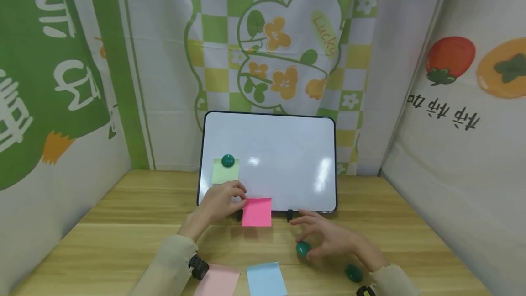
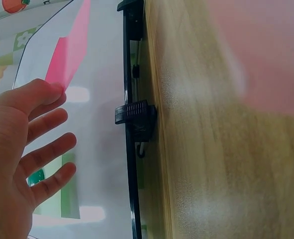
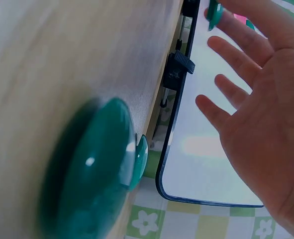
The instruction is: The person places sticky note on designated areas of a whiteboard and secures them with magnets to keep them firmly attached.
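Note:
My left hand (image 1: 223, 199) pinches a bright pink sticky note (image 1: 257, 212) by its upper left corner, in front of the whiteboard's lower edge. In the left wrist view, thumb and forefinger hold the note (image 2: 71, 55) while the other fingers are spread. The whiteboard (image 1: 283, 150) stands upright on black clip feet (image 2: 137, 119). On its left part, a pale green note (image 1: 223, 176) sits under a round green magnet (image 1: 228, 161). Near the board's lower right, my right hand (image 1: 328, 236) holds another green magnet (image 1: 303, 248) between thumb and forefinger, above the table.
A pale pink note (image 1: 218, 281) and a light blue note (image 1: 266, 279) lie on the wooden table (image 1: 123, 236) at the front. A green magnet (image 1: 353, 273) lies by the right wrist; the right wrist view shows a large, close magnet (image 3: 94, 174). Printed cloths surround the table.

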### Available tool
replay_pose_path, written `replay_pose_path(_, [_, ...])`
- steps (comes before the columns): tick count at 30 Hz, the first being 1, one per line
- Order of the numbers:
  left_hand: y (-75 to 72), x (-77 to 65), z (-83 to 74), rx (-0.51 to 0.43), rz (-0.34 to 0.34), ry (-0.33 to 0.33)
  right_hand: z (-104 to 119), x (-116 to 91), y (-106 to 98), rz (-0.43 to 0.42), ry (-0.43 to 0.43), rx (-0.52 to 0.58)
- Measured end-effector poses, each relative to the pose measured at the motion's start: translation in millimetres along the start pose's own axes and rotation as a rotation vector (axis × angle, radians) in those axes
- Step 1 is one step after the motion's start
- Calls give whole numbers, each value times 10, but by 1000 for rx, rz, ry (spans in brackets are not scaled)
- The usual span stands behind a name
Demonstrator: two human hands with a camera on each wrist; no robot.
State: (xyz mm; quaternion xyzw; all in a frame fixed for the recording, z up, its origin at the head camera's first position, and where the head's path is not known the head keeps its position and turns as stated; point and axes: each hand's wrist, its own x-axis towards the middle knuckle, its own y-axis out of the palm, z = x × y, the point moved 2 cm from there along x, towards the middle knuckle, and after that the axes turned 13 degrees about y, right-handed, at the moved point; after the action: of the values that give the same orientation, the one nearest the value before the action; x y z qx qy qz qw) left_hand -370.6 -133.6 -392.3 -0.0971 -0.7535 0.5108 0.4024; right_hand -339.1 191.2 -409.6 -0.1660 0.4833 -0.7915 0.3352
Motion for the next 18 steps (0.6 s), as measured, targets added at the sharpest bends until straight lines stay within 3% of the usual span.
replay_pose_path(10, [11, -21, -13, 6, -6, -3, 29, 29, -8, 13, 18, -20])
replay_pose_path(18, [-10, -8, -30, 8, -13, -13, 87, 61, -51, -1, -15, -74])
